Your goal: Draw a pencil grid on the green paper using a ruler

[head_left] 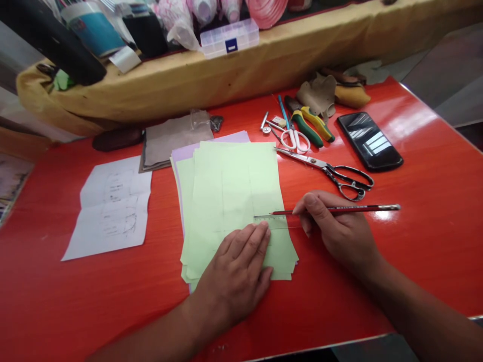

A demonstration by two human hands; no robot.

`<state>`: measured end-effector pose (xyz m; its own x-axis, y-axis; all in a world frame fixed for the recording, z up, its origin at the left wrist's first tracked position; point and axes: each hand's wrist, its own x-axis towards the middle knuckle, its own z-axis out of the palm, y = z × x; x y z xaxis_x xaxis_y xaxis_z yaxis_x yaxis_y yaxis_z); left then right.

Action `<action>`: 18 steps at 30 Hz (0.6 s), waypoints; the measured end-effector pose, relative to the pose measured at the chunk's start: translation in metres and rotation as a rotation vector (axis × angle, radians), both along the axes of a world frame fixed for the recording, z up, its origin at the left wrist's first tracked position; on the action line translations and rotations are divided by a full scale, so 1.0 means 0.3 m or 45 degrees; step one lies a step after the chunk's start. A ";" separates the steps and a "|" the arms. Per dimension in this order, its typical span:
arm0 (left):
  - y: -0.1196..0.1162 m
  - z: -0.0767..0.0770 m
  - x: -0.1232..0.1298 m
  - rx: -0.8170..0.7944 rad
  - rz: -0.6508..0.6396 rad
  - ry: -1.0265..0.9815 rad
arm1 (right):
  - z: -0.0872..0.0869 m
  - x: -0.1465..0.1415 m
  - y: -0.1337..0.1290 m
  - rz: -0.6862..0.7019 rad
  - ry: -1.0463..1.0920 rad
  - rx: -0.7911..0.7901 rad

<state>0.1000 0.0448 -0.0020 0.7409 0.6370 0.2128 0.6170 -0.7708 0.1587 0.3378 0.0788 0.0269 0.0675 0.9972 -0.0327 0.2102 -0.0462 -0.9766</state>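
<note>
My left fingers [245,249] lie flat, slightly apart, pressing the clear ruler [279,221] onto green paper [222,201]; right fingers [311,206] clamp a red pencil [358,207], tip on the ruler.

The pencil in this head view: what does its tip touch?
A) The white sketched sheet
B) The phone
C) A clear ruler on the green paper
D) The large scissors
C: the pencil in the right hand has its tip on the clear ruler, lying on the green paper.
</note>
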 end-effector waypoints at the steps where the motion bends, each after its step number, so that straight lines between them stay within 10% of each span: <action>1: 0.000 0.000 0.000 0.003 0.001 -0.001 | 0.000 0.000 -0.001 0.004 0.001 0.002; 18: 0.002 0.003 0.000 0.006 0.000 0.000 | -0.001 0.003 0.001 0.013 -0.003 0.032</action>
